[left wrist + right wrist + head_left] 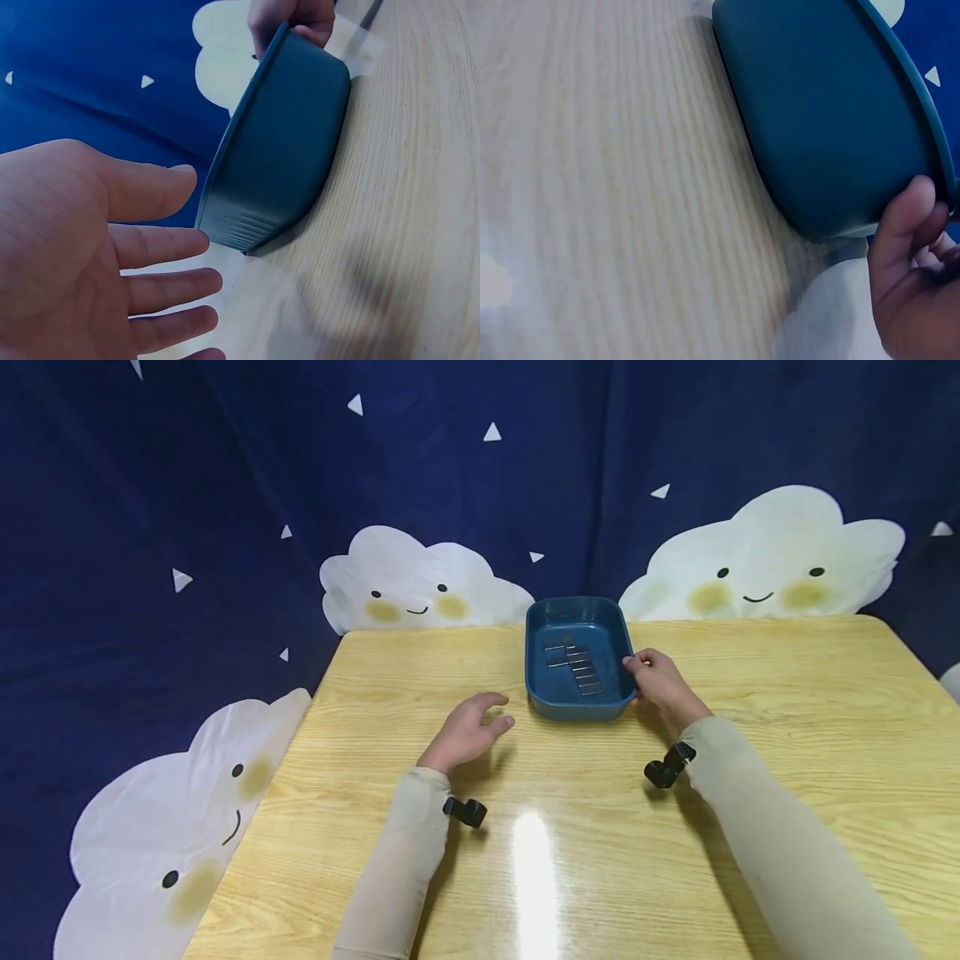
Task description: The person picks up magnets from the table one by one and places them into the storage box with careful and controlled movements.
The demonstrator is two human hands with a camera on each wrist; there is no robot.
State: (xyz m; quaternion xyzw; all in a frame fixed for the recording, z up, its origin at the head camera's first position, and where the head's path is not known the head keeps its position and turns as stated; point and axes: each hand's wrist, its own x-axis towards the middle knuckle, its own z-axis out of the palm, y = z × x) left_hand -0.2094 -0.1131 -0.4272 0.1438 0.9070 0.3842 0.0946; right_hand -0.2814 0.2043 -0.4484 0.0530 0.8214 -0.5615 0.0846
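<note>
A dark teal plastic basin (pixel 581 710) with rounded corners stands at the back of the table. On its floor lie several small, flat, dark rectangular pieces (pixel 587 677) with shiny edges, most of them in a slanting row; their kind cannot be made out. My right hand (pixel 662 685) grips the basin's rim at the right side, the thumb (pixel 911 210) showing against the wall in the right wrist view. To the left of the basin, apart from it, my left hand (pixel 467 731) hovers over the table with fingers spread and nothing held.
The light wooden table (pixel 420 668) reaches back to a dark blue curtain (pixel 427 468) printed with white clouds and triangles. Each wrist carries a small black camera mount, one on the left (pixel 467 812) and another on the right (pixel 667 766).
</note>
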